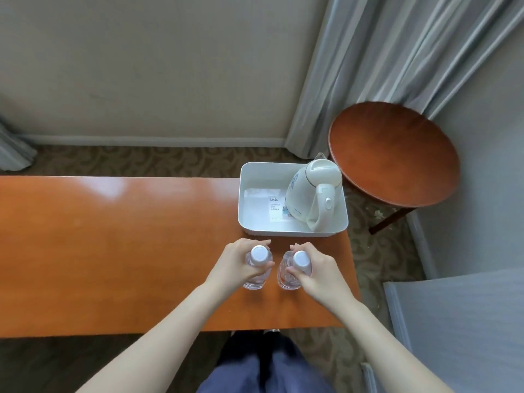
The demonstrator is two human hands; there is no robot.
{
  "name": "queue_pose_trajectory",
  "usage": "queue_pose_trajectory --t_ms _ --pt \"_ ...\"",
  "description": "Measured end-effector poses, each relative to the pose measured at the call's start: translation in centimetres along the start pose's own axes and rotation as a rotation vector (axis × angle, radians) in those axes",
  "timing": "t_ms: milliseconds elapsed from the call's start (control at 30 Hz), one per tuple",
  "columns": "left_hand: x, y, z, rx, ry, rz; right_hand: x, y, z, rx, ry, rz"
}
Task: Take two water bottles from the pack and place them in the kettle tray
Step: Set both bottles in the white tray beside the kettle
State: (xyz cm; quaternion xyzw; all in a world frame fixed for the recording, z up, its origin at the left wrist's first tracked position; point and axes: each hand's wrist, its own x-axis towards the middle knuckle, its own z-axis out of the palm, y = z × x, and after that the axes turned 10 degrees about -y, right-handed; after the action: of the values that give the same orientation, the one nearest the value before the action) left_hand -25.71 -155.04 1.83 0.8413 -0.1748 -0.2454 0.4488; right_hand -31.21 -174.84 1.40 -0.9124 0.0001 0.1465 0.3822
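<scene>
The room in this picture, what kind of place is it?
Probably a hotel guest room. A white electric kettle stands in a white tray on a wooden desk, long grey curtains hang by a small round table, and the floor has patterned carpet.
</scene>
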Motion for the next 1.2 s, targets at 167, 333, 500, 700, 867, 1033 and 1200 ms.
queue_pose_trajectory --t_ms 167,333,500,700,867,1033,1200 --pt "-0.8 -1.0 0.7 -0.025 0.050 -0.020 -0.3 0.7 1.3 -0.029 -0.035 0.006" --pt "-1.6 -1.9 1.6 -0.034 0.075 -0.009 -0.6 0.7 2.3 -0.030 -0.044 0.011" --pt "-1.9 -2.3 2.6 -0.054 0.117 -0.005 -0.6 0.3 2.8 -0.017 -0.037 0.011" --pt "-1.8 -2.2 3.1 0.019 0.121 -0.007 -0.8 0.1 3.1 -0.041 -0.044 0.000" --pt "-2.1 -1.8 3.5 0.086 0.096 -0.059 -1.1 0.4 2.4 -0.162 -0.096 -0.046" --pt "-2.7 -1.6 1.9 0.522 0.120 -0.059 -0.9 -0.7 0.5 -0.515 -0.035 -0.126" --pt "-2.5 -0.4 0.1 0.964 0.033 -0.042 -0.4 -1.3 -0.3 -0.748 -0.035 -0.228"
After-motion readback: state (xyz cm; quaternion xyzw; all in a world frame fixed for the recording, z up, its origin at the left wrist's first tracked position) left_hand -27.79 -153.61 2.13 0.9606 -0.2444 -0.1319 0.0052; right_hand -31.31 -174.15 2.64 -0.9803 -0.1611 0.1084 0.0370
